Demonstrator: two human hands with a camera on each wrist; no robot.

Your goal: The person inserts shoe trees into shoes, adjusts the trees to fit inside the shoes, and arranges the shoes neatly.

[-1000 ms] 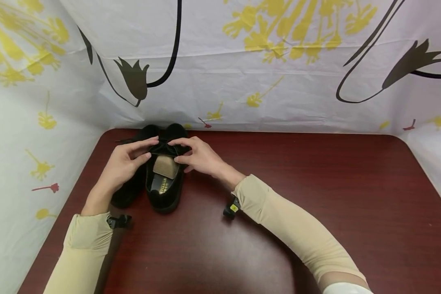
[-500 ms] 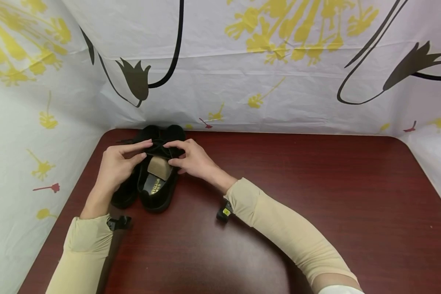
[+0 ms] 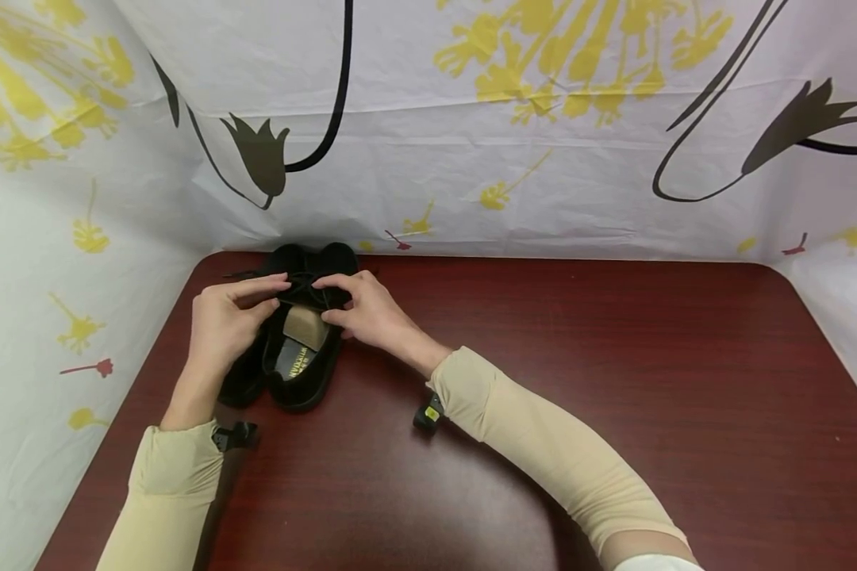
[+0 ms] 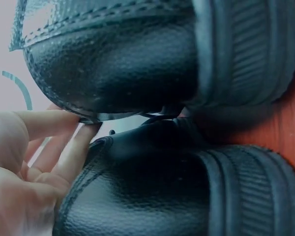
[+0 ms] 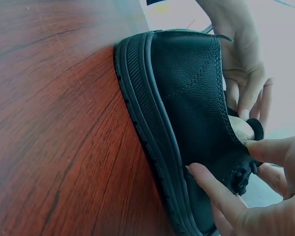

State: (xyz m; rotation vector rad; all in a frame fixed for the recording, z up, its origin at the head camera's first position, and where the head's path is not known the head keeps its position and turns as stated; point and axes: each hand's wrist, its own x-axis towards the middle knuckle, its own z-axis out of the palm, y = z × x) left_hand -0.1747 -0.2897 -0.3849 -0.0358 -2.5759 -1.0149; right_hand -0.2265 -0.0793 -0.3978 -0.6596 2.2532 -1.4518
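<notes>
Two black leather lace-up shoes stand side by side at the table's back left in the head view, toes toward the wall. The right shoe has a beige pad inside and yellow lettering on its insole. My left hand reaches over the left shoe and pinches the right shoe's near-tongue edge with thumb and fingers. On the other side, my right hand grips the same shoe: in the right wrist view, the thumb is at the opening's rim and a finger lies along the shoe's side.
The dark red wooden table stretches to the right. A white patterned cloth hangs behind and on both sides, close to the toes. Each wrist carries a small black camera.
The right shoe has shifted left, closer against the left shoe, with both hands moving left along with it. The left shoe has hardly moved.
</notes>
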